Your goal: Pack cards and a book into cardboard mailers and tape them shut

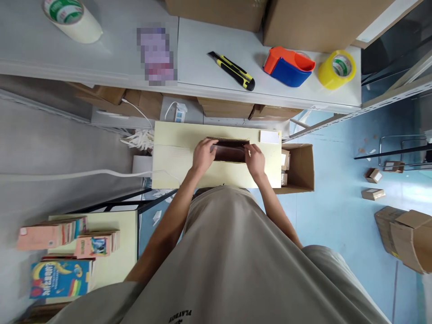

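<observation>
Nearest is the person's loose grey-beige cloth shirt [222, 252], its front reaching the near edge of the pale yellow rectangular table [175, 135]. At the middle of the table is a dark brown, rectangular, box-like item [231, 154] with thin tan edges, open upward. The left hand [203, 157] is at its end toward the table's left side, fingers bent and thumb drawn close to them; the right hand [255, 159] is at the opposite end, toward the table's right side, thumb and fingertips gathered close together. Whether either hand truly pinches the item's edge, or something thin within it, cannot be told. A small white rectangular box [269, 137] lies at the table's far right corner. Just beside the table's right edge stands an open brown cardboard carton [300, 168]. Beyond the table, a long white shelf [192, 49] bears a yellow-and-black utility knife [234, 72], an orange-and-blue plastic tape dispenser [289, 67] and a round yellow tape roll [337, 82]; farther beyond the table, at the back of that shelf, stand large brown cardboard boxes [310, 22]
</observation>
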`<state>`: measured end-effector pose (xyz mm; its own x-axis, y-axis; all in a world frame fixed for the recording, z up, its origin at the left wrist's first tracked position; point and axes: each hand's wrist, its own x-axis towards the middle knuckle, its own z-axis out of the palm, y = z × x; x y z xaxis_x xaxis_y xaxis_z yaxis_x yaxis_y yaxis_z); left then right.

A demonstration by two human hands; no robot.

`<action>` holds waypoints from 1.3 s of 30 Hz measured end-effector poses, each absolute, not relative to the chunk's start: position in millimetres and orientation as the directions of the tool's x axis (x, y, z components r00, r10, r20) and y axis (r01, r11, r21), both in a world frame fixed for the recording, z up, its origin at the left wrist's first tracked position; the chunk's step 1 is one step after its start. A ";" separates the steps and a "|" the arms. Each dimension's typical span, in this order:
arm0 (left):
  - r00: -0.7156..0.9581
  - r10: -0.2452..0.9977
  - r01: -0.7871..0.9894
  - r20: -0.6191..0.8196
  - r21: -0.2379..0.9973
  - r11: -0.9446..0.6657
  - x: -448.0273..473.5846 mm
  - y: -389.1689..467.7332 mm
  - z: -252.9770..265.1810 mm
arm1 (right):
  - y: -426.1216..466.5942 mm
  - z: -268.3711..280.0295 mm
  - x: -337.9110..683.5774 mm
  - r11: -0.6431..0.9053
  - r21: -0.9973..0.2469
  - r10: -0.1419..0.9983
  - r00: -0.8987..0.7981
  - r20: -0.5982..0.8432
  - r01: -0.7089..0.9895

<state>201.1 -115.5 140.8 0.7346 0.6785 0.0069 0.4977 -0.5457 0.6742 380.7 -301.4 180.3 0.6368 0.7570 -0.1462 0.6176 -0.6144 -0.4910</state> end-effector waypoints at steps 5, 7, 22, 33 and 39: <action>0.496 0.864 0.606 -0.083 0.745 -0.277 164.2 -108.3 129.6 | -336.1 153.5 402.5 -0.639 -0.657 0.631 0.761 -0.152 0.399; 0.542 0.827 0.583 -0.150 0.776 -0.241 162.6 -107.0 122.4 | -336.0 142.9 408.1 -0.624 -0.694 0.661 0.715 -0.226 0.358; 0.721 0.562 0.558 -0.406 0.821 -0.123 179.5 -91.2 112.5 | -309.7 123.6 416.2 -0.582 -0.758 0.767 0.508 -0.391 0.295; 0.622 0.768 0.584 -0.154 0.744 -0.324 184.2 -93.0 103.0 | -311.2 124.9 413.7 -0.695 -0.622 0.637 0.711 -0.298 0.361; 0.636 0.766 0.591 -0.100 0.701 -0.399 177.4 -88.6 100.1 | -307.1 130.7 406.3 -0.620 -0.633 0.732 0.632 -0.253 0.464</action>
<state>177.4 -88.6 100.1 0.6356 0.7655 -0.0998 0.5907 -0.3990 0.7013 406.3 -307.1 130.7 0.6324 0.7322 -0.2529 0.4642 -0.6196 -0.6329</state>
